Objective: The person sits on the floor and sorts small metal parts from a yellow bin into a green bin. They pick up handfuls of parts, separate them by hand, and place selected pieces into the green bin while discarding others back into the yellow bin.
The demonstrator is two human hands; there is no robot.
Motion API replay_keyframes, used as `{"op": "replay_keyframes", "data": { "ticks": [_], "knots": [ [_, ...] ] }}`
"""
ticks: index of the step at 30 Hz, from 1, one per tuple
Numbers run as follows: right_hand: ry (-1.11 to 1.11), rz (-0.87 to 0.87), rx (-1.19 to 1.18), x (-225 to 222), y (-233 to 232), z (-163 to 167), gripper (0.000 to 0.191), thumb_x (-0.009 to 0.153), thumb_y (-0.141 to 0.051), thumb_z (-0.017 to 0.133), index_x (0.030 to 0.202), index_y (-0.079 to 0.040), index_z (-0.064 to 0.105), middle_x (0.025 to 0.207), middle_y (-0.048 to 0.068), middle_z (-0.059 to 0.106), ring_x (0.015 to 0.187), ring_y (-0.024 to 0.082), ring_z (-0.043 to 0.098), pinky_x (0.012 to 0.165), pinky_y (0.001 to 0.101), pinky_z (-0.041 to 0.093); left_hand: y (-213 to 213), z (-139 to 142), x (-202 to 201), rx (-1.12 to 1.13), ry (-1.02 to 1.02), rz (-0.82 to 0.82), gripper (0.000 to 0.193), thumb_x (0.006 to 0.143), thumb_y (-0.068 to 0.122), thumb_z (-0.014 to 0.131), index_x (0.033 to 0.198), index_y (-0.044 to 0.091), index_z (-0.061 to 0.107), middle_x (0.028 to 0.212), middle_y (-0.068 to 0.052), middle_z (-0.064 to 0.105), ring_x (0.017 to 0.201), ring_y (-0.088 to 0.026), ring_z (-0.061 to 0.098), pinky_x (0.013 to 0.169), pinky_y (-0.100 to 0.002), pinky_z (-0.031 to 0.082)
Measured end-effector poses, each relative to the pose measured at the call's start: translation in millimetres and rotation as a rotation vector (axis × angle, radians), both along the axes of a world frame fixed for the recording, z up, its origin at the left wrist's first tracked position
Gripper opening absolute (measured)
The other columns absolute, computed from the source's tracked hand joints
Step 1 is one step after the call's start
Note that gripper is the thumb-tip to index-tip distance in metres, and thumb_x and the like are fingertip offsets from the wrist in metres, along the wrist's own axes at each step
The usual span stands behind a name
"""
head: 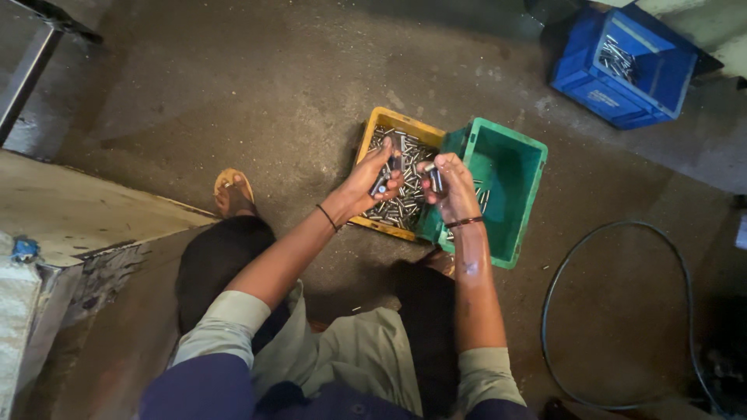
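My left hand (372, 180) grips a few short silver metal pins (383, 185) over the yellow plastic crate (387, 119) of pins on the concrete floor (257, 93). My right hand (451, 187) clamps more pins (433, 177) beside the green plastic crate (513, 155), which touches the yellow one.

Pale grey-green sleeves (226, 323) are rolled above the elbows, over dark trousers. A thin black band (327, 218) circles the left wrist, a dark reddish one (464, 222) the right. 1 tan sandal (233, 189) shows.
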State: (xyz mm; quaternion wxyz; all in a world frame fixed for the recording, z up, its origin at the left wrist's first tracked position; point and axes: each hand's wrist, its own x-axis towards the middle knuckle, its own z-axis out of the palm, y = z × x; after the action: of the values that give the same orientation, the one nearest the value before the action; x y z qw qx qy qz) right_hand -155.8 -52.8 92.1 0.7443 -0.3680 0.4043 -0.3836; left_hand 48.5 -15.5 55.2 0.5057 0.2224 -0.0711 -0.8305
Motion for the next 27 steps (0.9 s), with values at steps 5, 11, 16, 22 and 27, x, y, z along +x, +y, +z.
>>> {"op": "replay_keyframes", "data": {
  "ticks": [5, 11, 16, 22, 27],
  "knots": [
    [0.217, 0.092, -0.061, 4, 7, 6, 0.024, 0.105, -0.022, 0.062, 0.120, -0.006, 0.070, 0.091, 0.002, 0.066, 0.068, 0.006, 0.056, 0.050, 0.0199, 0.047, 6, -18, -7, 0.060, -0.151, -0.079, 0.039, 0.104, 0.052, 0.048, 0.104, 0.014, 0.051, 0.068, 0.001, 0.052, 0.051, -0.008, 0.051, 0.035, -0.020, 0.033],
    [0.284, 0.118, -0.102, 0, 6, 10, 0.015, 0.100, -0.015, 0.064, 0.113, -0.006, 0.065, 0.091, 0.002, 0.070, 0.069, 0.007, 0.057, 0.052, 0.0210, 0.050, 6, -26, -11, 0.060, -0.198, -0.144, 0.035, 0.104, 0.050, 0.049, 0.103, 0.014, 0.052, 0.065, 0.001, 0.052, 0.047, -0.007, 0.050, 0.032, -0.019, 0.031],
    [0.367, 0.159, -0.127, -5, 7, 2, 0.011, 0.101, -0.011, 0.067, 0.108, -0.003, 0.066, 0.087, 0.001, 0.065, 0.070, 0.007, 0.058, 0.053, 0.0213, 0.050, 7, -21, -14, 0.074, -0.224, -0.174, 0.034, 0.105, 0.048, 0.050, 0.105, 0.014, 0.049, 0.066, 0.001, 0.054, 0.047, -0.006, 0.050, 0.032, -0.019, 0.031],
    [0.353, 0.160, -0.183, 0, 7, -14, 0.012, 0.102, -0.013, 0.065, 0.108, -0.002, 0.064, 0.084, 0.000, 0.063, 0.067, 0.007, 0.057, 0.054, 0.0222, 0.051, 8, -12, -12, 0.039, -0.265, -0.178, 0.036, 0.105, 0.048, 0.048, 0.106, 0.013, 0.051, 0.066, 0.002, 0.054, 0.046, -0.005, 0.050, 0.032, -0.018, 0.034],
    [0.292, 0.107, -0.225, -3, 6, -14, 0.018, 0.106, -0.020, 0.061, 0.108, -0.002, 0.064, 0.082, 0.002, 0.062, 0.062, 0.009, 0.058, 0.055, 0.0235, 0.052, 2, -10, -19, -0.037, -0.218, -0.130, 0.037, 0.106, 0.049, 0.047, 0.107, 0.012, 0.052, 0.067, 0.001, 0.054, 0.047, -0.006, 0.052, 0.034, -0.019, 0.036]
  ]
}}
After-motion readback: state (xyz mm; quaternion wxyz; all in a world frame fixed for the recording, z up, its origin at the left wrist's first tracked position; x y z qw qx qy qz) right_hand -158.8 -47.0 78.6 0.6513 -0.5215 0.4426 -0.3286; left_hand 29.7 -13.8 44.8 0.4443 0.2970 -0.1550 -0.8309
